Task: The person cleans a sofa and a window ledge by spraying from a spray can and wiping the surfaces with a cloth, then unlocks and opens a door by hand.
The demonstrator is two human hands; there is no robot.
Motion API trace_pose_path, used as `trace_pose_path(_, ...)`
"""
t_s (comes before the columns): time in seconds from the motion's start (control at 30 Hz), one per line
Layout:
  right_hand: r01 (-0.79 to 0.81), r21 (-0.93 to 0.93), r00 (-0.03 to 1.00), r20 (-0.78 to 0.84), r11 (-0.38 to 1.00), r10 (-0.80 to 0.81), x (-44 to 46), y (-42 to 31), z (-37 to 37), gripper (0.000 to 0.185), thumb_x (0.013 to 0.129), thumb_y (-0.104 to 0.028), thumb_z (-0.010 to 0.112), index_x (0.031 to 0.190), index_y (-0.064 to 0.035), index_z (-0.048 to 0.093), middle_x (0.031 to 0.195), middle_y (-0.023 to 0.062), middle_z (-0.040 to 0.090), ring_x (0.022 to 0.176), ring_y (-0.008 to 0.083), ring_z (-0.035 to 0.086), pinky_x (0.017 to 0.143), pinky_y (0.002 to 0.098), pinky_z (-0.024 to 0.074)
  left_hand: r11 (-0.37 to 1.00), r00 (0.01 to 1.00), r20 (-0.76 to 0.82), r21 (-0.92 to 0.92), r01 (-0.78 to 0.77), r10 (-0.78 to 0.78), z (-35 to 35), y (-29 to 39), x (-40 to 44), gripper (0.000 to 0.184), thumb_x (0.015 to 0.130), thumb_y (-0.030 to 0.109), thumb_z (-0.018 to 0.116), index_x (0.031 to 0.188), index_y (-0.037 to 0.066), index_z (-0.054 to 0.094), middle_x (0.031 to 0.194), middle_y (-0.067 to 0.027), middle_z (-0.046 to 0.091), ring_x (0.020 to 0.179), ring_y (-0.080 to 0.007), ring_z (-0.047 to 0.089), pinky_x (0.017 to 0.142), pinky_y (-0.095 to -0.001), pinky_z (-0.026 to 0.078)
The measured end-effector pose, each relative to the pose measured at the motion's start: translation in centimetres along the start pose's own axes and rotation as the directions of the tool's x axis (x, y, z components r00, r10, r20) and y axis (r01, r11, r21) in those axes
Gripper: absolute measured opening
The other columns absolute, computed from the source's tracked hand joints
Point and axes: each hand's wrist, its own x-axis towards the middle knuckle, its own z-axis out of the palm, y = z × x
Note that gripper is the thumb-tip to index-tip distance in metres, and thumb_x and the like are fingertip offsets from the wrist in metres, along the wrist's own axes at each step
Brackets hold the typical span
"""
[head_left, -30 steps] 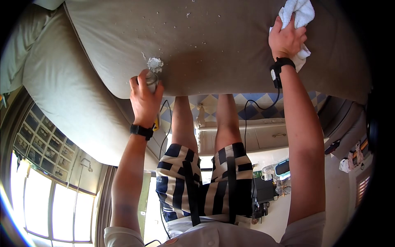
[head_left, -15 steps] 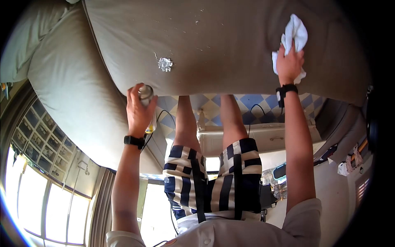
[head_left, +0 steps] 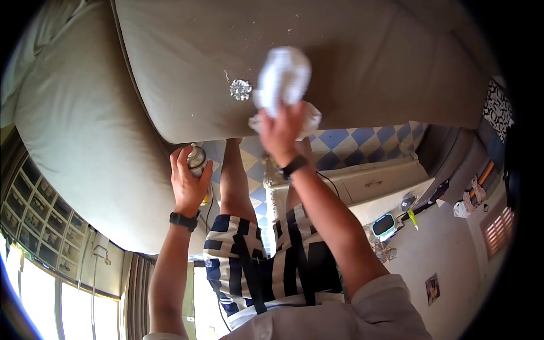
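Swept the white cloth (head_left: 285, 73) inward, gripped in the right hand (head_left: 281, 130), to just beside the foamy clump (head_left: 241, 89) on the sofa seat (head_left: 374, 73), bringing both within reach, with fingers of the left hand (head_left: 187, 184) wrapped around the spray can (head_left: 197, 161).

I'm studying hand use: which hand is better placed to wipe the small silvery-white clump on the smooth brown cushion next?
Probably the right hand: it holds the crumpled white cloth beside the clump. The left hand is farther away, off the cushion, and holds a round metallic-topped can.
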Motion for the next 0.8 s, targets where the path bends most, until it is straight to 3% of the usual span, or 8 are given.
trace_pose_path(0.1,0.365,-0.016,0.927,0.092,0.931,-0.362,0.7,-5.3,3.6,0.048,0.085,-0.031,0.073,0.131,-0.0199,0.066,0.134,0.0157,0.055,0.125,0.0371,0.050,0.095,0.0530,0.0471,0.997,0.998,-0.016,0.044,-0.057,0.058,-0.4,-1.7,-0.3,0.064,0.082,0.012,0.082,0.135,0.007,0.047,0.122,-0.0212,0.057,0.108,-0.0417,0.060,0.089,-0.0484,0.053)
trace_pose_path(0.17,0.500,0.051,0.812,0.320,0.865,-0.488,1.9,-7.3,3.8,0.037,0.086,-0.030,0.070,0.122,-0.0198,0.070,0.140,0.0094,0.054,0.128,0.0344,0.048,0.096,0.0526,0.0477,0.994,0.996,-0.051,0.078,-0.070,0.074,-0.6,-2.4,0.3,0.063,0.083,0.010,0.081,0.136,0.007,0.047,0.122,-0.0213,0.058,0.107,-0.0413,0.060,0.091,-0.0483,0.052)
trace_pose_path(0.3,0.678,-0.097,0.715,0.319,0.729,-0.622,3.5,-3.7,3.7,0.036,0.085,-0.020,0.066,0.118,-0.0313,0.074,0.144,0.0040,0.052,0.127,0.0318,0.049,0.100,0.0523,0.0441,0.995,0.992,-0.102,0.080,-0.061,0.069,-1.3,-2.3,3.2,0.060,0.085,0.008,0.080,0.137,0.007,0.049,0.123,-0.0196,0.057,0.109,-0.0388,0.060,0.094,-0.0458,0.050)
trace_pose_path(0.43,0.401,-0.367,0.915,0.207,0.839,-0.346,8.3,3.1,-4.1,0.055,0.075,-0.025,0.078,0.127,-0.0412,0.069,0.132,0.0037,0.058,0.119,0.0317,0.052,0.105,0.0588,0.0382,0.995,0.992,-0.087,0.062,-0.082,0.087,-1.8,-1.3,4.4,0.060,0.085,0.008,0.079,0.136,0.008,0.049,0.124,-0.0183,0.057,0.110,-0.0383,0.060,0.093,-0.0465,0.051)
trace_pose_path(0.53,-0.030,-0.635,0.999,0.015,0.772,0.052,10.6,15.1,-9.1,0.069,0.075,-0.024,0.082,0.141,-0.0340,0.063,0.119,0.0132,0.059,0.110,0.0347,0.055,0.097,0.0549,0.0417,0.996,0.996,-0.063,0.069,-0.065,0.069,-1.5,-0.6,4.3,0.061,0.085,0.010,0.080,0.138,0.009,0.048,0.125,-0.0180,0.057,0.111,-0.0384,0.060,0.093,-0.0469,0.052)
trace_pose_path(0.63,-0.637,-0.450,0.771,-0.367,0.626,0.520,13.1,20.8,-12.8,0.054,0.097,-0.047,0.060,0.146,-0.0232,0.058,0.133,0.0205,0.057,0.117,0.0416,0.057,0.097,0.0543,0.0485,0.997,0.996,-0.087,0.066,-0.030,0.036,-0.1,-1.0,4.2,0.062,0.086,0.014,0.079,0.139,0.009,0.047,0.126,-0.0185,0.056,0.113,-0.0392,0.059,0.094,-0.0477,0.050)
trace_pose_path(0.7,-0.740,-0.369,0.671,-0.350,0.562,0.654,15.6,19.9,-12.5,0.069,0.099,-0.060,0.048,0.145,-0.0104,0.058,0.137,0.0258,0.059,0.120,0.0460,0.056,0.107,0.0557,0.0438,0.997,0.989,-0.146,0.075,-0.009,0.020,1.2,-1.5,5.1,0.062,0.087,0.014,0.079,0.140,0.010,0.047,0.126,-0.0186,0.056,0.114,-0.0397,0.058,0.095,-0.0485,0.050)
trace_pose_path(0.8,-0.442,-0.298,0.892,-0.245,0.846,0.380,17.8,8.4,-5.5,0.064,0.093,-0.058,0.061,0.118,0.0002,0.070,0.109,0.0290,0.067,0.110,0.0453,0.060,0.095,0.0514,0.0497,0.996,0.976,-0.205,0.031,0.086,-0.078,2.9,-1.2,7.3,0.061,0.087,0.017,0.079,0.139,0.008,0.049,0.125,-0.0193,0.057,0.116,-0.0400,0.058,0.098,-0.0478,0.048)
